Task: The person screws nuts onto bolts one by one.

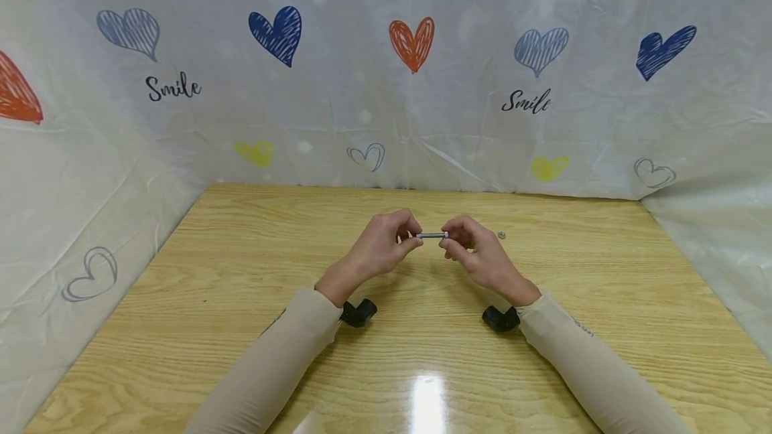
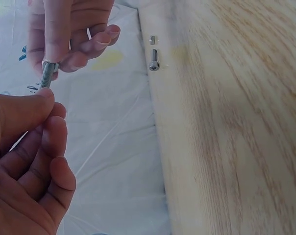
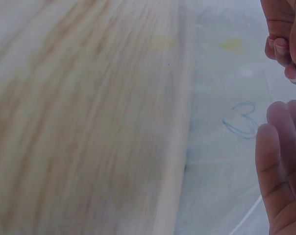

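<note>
In front of me, both hands meet at a silver metal bolt [image 1: 431, 235] held roughly level above the table. My left hand [image 1: 381, 243] pinches its left end between thumb and fingers. At its other end, my right hand [image 1: 479, 253] pinches a hex piece that looks like a nut [image 2: 51, 65]. Threads show on the shank in the left wrist view; the fingers cover both bolt ends in part. Only the right hand's extended fingers [image 3: 280, 161] appear clearly in the right wrist view, where the bolt is mostly out of frame.
On the wooden table [image 1: 241, 253] lie a loose nut [image 2: 153, 40] and a socket-head bolt [image 2: 154, 59], beyond the right hand. White cloth [image 1: 338, 99] printed with hearts hangs along the back and sides. Black wrist mounts [image 1: 358, 313] stick out below the sleeves.
</note>
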{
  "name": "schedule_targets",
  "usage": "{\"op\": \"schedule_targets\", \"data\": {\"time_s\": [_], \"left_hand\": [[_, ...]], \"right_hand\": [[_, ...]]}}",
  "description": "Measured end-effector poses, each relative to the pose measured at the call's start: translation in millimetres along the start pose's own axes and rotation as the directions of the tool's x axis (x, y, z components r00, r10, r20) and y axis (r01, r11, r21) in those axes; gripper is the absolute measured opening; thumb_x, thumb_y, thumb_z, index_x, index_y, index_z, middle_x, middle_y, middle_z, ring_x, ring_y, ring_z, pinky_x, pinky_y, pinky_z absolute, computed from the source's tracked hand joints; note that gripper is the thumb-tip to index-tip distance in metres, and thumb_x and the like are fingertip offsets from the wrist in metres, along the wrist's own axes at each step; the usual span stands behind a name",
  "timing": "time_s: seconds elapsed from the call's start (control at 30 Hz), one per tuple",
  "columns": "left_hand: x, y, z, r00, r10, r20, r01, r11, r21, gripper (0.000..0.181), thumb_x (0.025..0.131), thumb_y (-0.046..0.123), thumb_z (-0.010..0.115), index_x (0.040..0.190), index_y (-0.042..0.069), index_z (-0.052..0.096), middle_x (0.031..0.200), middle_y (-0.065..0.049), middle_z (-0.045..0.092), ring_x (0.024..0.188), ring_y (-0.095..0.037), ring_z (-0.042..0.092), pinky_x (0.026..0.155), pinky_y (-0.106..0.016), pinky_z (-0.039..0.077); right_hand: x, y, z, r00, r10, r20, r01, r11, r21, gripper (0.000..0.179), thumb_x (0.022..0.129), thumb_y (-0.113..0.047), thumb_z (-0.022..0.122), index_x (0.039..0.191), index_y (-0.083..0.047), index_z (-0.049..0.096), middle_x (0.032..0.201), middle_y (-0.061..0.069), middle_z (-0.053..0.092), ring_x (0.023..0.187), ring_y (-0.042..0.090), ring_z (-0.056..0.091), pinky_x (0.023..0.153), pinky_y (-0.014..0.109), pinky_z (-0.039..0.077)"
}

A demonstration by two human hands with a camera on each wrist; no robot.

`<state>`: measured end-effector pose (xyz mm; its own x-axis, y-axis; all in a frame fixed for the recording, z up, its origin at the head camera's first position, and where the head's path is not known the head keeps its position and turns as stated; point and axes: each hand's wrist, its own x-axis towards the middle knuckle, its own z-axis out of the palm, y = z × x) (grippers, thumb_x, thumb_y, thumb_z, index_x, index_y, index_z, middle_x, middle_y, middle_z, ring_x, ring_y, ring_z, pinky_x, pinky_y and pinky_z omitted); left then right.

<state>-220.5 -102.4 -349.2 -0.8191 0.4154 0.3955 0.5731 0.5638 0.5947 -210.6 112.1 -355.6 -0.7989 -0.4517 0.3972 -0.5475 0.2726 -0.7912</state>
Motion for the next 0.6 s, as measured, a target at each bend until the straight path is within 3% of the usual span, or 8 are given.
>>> {"op": "schedule_targets", "data": {"time_s": [0.1,0.3,0.37,0.6], "left_hand": [[0.0,0.5,-0.4,1.0,-0.008,0.0,0.008,1.0,-0.002,0.008,0.087,0.008,0.07,0.09,0.01,0.063,0.082,0.003,0.062,0.069,-0.009,0.055,0.06,-0.026,0.047],[-0.5,0.5,0.3,1.0,0.0,-0.006,0.0,1.0,-0.018,0.008,0.088,0.007,0.07,0.09,0.01,0.062,0.081,0.003,0.061,0.068,-0.01,0.054,0.059,-0.025,0.046],[-0.9,0.3,0.7,1.0,0.004,-0.005,-0.004,1.0,-0.02,0.007,0.088,0.008,0.069,0.09,0.009,0.062,0.081,0.003,0.061,0.067,-0.01,0.054,0.059,-0.025,0.046],[-1.6,-0.4,0.8,1.0,-0.001,-0.007,0.001,1.0,-0.019,0.008,0.089,0.008,0.069,0.09,0.01,0.062,0.081,0.003,0.061,0.067,-0.01,0.054,0.058,-0.025,0.046]], "right_hand": [[0.6,6.7,0.2,1.0,0.03,0.009,-0.03,0.999,0.015,0.016,0.097,-0.007,0.055,0.109,0.004,0.058,0.089,0.011,0.065,0.076,0.031,0.064,0.069,0.035,0.053],[2.4,37.8,2.6,0.999,0.031,0.013,-0.031,0.999,0.016,0.02,0.101,-0.025,0.049,0.1,-0.01,0.063,0.088,0.014,0.065,0.074,0.018,0.062,0.067,0.039,0.053],[2.4,38.9,2.6,0.999,0.033,0.012,-0.033,0.999,0.012,0.023,0.101,-0.026,0.047,0.099,-0.01,0.063,0.088,0.017,0.064,0.073,0.021,0.062,0.065,0.041,0.052],[2.8,35.6,2.1,0.995,0.101,0.022,-0.102,0.994,0.049,0.026,0.098,-0.017,0.057,0.121,-0.008,0.054,0.096,0.015,0.065,0.077,0.033,0.063,0.067,0.035,0.053]]}}
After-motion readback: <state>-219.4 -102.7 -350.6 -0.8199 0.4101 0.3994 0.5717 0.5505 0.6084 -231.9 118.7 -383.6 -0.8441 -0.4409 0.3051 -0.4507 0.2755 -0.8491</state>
